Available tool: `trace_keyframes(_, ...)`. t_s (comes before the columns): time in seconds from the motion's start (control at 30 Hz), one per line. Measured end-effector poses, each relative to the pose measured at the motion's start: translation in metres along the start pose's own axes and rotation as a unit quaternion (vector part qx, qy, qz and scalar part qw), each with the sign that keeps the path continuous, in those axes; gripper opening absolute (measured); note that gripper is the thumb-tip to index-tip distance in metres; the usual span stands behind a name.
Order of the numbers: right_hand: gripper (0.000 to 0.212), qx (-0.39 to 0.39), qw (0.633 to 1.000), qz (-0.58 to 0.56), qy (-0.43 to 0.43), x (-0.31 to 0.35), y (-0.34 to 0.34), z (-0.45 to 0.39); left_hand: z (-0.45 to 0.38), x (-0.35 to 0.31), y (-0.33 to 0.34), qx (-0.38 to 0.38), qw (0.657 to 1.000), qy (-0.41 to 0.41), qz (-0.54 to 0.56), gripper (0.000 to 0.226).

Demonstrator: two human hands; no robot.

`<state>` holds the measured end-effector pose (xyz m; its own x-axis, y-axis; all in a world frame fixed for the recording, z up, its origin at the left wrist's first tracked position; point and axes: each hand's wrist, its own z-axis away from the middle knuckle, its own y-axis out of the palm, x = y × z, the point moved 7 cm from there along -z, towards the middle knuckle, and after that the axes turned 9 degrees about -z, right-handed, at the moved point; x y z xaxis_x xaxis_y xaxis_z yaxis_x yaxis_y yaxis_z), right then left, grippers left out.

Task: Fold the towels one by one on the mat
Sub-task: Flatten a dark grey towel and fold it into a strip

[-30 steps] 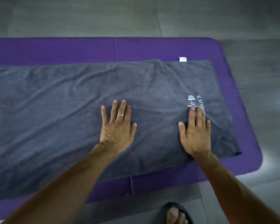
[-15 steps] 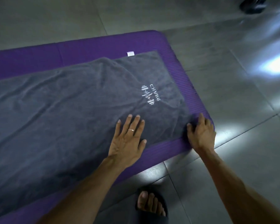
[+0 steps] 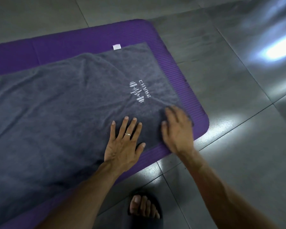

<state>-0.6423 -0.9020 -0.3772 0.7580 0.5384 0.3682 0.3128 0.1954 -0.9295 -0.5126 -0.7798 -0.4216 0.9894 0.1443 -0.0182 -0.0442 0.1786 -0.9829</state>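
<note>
A dark grey towel (image 3: 64,104) lies spread lengthwise on the purple mat (image 3: 89,37), with its white logo (image 3: 139,93) near the right end and a white tag (image 3: 116,47) at the far edge. My left hand (image 3: 124,142) presses flat on the towel near its front edge, fingers apart, a ring on one finger. My right hand (image 3: 177,129) is blurred over the towel's near right corner, palm down, fingers bent. Whether it grips the cloth cannot be made out.
The mat lies on a grey tiled floor (image 3: 229,96) with bright light reflections at the right. A foot in a dark sandal (image 3: 144,209) stands on the floor just in front of the mat's near edge.
My view has swung to the towel's right end. My right hand went out to the near right corner, then slid back left over it. My left hand stays flat.
</note>
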Motion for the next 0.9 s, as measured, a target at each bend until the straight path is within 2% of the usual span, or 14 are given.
trace_keyframes(0.07,0.061,0.111,0.992,0.038,-0.042,0.006,0.029,0.01,0.001,0.0,0.001,-0.002,1.0,0.003,0.0,0.07)
trace_keyframes(0.1,0.066,0.13,0.99,0.054,-0.014,-0.008,0.032,0.01,0.001,0.0,0.0,-0.003,1.0,0.006,0.001,0.07)
trace_keyframes(0.2,0.075,0.113,0.98,0.102,0.131,-0.062,0.012,-0.006,-0.001,0.0,-0.003,-0.006,1.0,0.0,0.009,0.072)
trace_keyframes(0.27,0.073,0.072,0.981,0.105,0.143,-0.065,-0.006,-0.034,-0.01,0.005,-0.011,-0.024,1.0,-0.011,0.013,0.074)
trace_keyframes(0.37,0.061,0.038,0.998,0.044,0.017,-0.013,-0.001,-0.092,-0.041,0.027,-0.027,-0.063,0.997,-0.048,0.02,0.072)
trace_keyframes(0.43,0.06,0.088,0.993,0.018,-0.08,0.031,0.02,-0.127,-0.069,0.047,-0.036,-0.069,0.994,-0.082,0.024,0.072)
trace_keyframes(0.5,0.063,0.156,0.968,0.057,-0.188,0.055,0.046,-0.15,-0.096,0.067,-0.041,-0.053,0.992,-0.116,0.022,0.076)
trace_keyframes(0.57,0.065,0.186,0.96,0.094,-0.188,0.038,0.056,-0.177,-0.115,0.085,-0.038,-0.026,0.99,-0.138,0.014,0.084)
trace_keyframes(0.67,0.059,0.127,0.986,0.096,-0.056,-0.005,0.045,-0.226,-0.122,0.098,-0.027,-0.007,0.991,-0.137,-0.008,0.089)
trace_keyframes(0.7,0.059,0.109,0.988,0.095,-0.056,-0.002,0.045,-0.236,-0.123,0.099,-0.026,-0.013,0.99,-0.137,-0.008,0.089)
trace_keyframes(0.77,0.06,0.112,0.974,0.088,-0.173,0.034,0.051,-0.244,-0.123,0.099,-0.025,-0.023,0.99,-0.136,-0.004,0.09)
trace_keyframes(0.83,0.063,0.168,0.936,0.11,-0.291,0.054,0.068,-0.245,-0.124,0.099,-0.024,-0.029,0.99,-0.135,-0.002,0.09)
trace_keyframes(0.9,0.067,0.176,0.946,0.107,-0.251,0.035,0.062,-0.272,-0.125,0.099,-0.024,-0.029,0.991,-0.13,-0.002,0.089)
